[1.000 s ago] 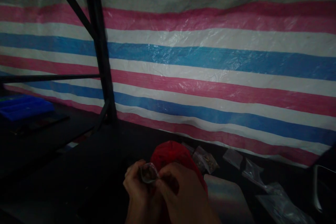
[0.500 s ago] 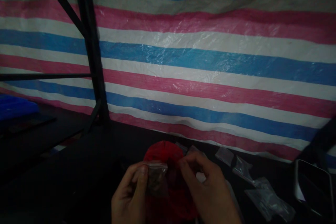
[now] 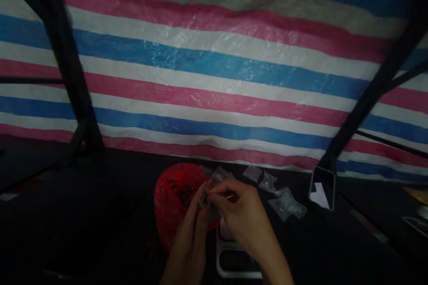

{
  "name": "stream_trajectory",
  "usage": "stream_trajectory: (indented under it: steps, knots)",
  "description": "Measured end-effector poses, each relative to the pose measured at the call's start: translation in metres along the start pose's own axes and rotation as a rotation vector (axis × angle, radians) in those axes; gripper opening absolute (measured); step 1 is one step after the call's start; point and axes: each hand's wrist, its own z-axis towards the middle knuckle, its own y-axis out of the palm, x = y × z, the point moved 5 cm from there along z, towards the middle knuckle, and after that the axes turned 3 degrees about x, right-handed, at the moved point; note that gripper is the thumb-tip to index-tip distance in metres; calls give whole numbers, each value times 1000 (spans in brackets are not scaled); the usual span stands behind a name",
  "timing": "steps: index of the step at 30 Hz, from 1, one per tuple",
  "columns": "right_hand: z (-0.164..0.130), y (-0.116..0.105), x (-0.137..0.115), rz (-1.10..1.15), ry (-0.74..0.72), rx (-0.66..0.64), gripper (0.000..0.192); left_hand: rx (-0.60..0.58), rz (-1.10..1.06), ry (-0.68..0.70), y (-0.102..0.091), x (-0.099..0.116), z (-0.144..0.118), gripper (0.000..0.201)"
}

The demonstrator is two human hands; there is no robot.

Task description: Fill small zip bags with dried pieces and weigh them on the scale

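A small clear zip bag (image 3: 211, 214) is held up between my hands, just right of the red plastic bag's mouth. My left hand (image 3: 192, 231) is closed around its left side. The fingers of my right hand (image 3: 239, 207) pinch at the bag's upper edge from the right. Standing open on the dark table, the red plastic bag (image 3: 165, 205) has small dark contents that I cannot make out. Below my right hand, a white scale (image 3: 222, 272) is partly covered by that hand and wrist.
Several clear plastic bags (image 3: 287, 205) lie on the dark table (image 3: 110, 227) to the right. A phone (image 3: 323, 189) leans by a black frame leg (image 3: 361, 107). Another black post (image 3: 67, 62) stands at the left. Behind hangs a striped plastic sheet (image 3: 214, 93).
My view has swung right, bringing the scale and the right frame leg into sight. My hands have come together, the right one now at the zip bag's edge.
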Motion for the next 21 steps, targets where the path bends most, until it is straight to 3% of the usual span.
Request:
stream_trajectory:
  steps: [4,9,11,14,18,21]
  knots:
    - [-3,-34,25,-32,64,185,14,73,164,158,-3,-1,-11,47]
    - [-1,-75,68,-151,115,340,22,112,561,702,-8,17,-31,30]
    - [0,-83,81,-214,107,366,21,107,757,827,-8,14,-33,27]
    - [3,-89,91,-302,79,405,23,89,998,850,-14,-4,-25,34]
    - [14,-96,93,-369,15,445,28,48,1058,783,-29,-28,-8,42]
    - [22,-100,91,-373,-27,457,35,65,1080,740,-39,-27,2,44]
